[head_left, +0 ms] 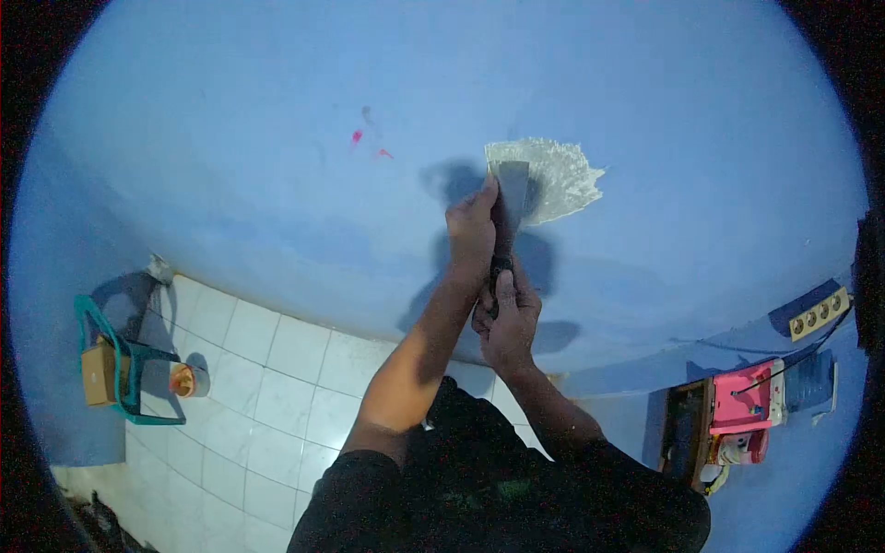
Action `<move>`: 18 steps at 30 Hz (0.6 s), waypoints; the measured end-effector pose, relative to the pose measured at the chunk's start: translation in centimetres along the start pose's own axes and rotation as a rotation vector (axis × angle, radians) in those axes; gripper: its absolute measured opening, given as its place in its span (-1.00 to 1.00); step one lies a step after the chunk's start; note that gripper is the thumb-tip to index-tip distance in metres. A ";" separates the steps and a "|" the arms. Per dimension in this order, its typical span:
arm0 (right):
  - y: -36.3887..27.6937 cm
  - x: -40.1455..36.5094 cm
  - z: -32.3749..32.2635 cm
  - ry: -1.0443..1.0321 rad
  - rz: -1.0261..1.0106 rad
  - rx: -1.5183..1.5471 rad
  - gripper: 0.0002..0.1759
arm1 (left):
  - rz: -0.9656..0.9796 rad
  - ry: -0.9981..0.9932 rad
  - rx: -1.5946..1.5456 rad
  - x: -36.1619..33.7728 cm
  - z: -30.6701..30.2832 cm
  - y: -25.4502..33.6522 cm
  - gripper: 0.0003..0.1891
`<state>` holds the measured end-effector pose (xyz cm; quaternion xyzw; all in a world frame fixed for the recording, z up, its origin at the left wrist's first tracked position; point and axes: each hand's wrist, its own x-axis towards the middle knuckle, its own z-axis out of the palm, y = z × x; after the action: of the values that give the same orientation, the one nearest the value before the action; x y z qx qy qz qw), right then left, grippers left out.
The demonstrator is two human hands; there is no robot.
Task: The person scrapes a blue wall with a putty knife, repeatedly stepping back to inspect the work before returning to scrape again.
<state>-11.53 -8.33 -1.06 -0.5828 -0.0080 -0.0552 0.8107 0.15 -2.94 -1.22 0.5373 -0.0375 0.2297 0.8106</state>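
Observation:
A putty knife (513, 189) with a wide metal blade and a dark handle stands upright against a blue wall (277, 120). My right hand (510, 323) is closed round the handle, thumb along its front. Higher up, my left hand (472, 221) grips the left side of the blade with curled fingers; some of its fingertips are hidden. The blade's top lies over the left part of a rough, pale bare patch (564, 180) where the blue paint is off. Shadows of both hands fall on the wall around them.
Pink marks (357, 136) dot the wall left of the patch. On the left, a green plastic chair (152, 419) holds a cardboard box (98, 373), with a small tub (182, 380) nearby on the white tiles (277, 392). At right are a power strip (819, 315) and pink container (740, 398).

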 end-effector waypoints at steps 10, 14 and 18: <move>1.9 -0.7 -3.3 -0.101 0.065 -0.014 -0.55 | -0.517 0.092 -0.365 -3.4 -1.1 0.1 -0.69; 12.0 -3.3 -12.3 -0.236 -0.040 -0.781 -0.65 | -0.697 -0.059 -0.009 -11.4 -8.8 -7.5 -0.70; 28.0 -12.9 -28.8 -0.417 0.279 -1.424 -0.68 | -1.116 -0.144 0.462 -27.1 -27.7 -18.6 -0.71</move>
<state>-23.01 -25.71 -37.69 -0.9599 -0.0499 0.1674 0.2193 -21.52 6.77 -37.08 0.6521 0.2460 -0.2646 0.6665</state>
